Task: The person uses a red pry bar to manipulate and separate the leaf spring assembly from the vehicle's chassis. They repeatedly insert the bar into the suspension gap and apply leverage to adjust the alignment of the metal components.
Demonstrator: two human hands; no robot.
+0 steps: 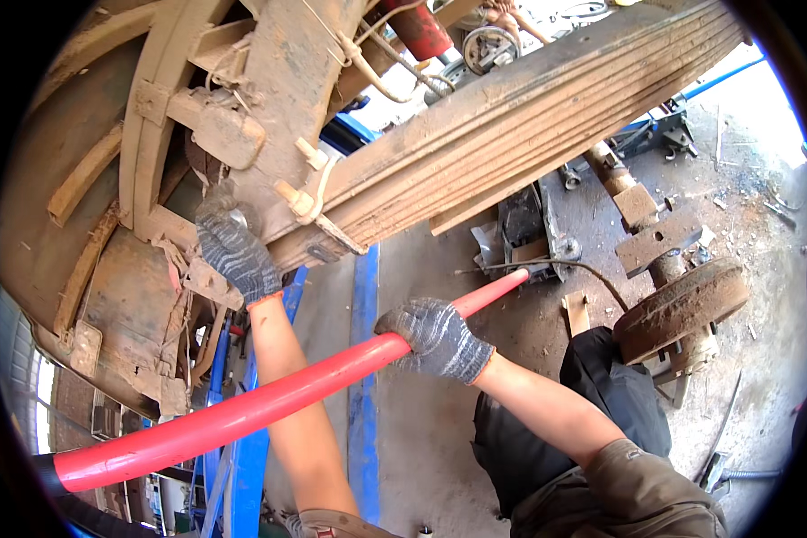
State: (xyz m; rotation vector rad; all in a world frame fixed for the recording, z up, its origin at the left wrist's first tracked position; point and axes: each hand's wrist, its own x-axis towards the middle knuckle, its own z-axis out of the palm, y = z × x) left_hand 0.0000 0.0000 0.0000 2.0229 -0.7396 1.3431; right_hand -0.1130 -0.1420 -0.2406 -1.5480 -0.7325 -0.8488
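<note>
My right hand [435, 341], in a grey knitted glove, is wrapped around a long red pole [242, 414]. The pole slants across in front of me, from a dark end at the lower left to a tip beyond my hand. My left hand [235, 249], gloved too, reaches up to the dusty vehicle frame [287, 99], beside the end of a thick leaf spring [511, 134]. Its fingers are curled around a small shiny metal part, mostly hidden. Right of it, a U-shaped bracket with two bolts [298, 193] sits at the spring's end.
A rusty wheel drum [681, 309] on an axle stands on the floor at right. Blue steel rails [365, 386] run below the frame. Dark metal parts [533, 233] lie under the spring. At the top, another person's hand [504, 11] shows near a round part.
</note>
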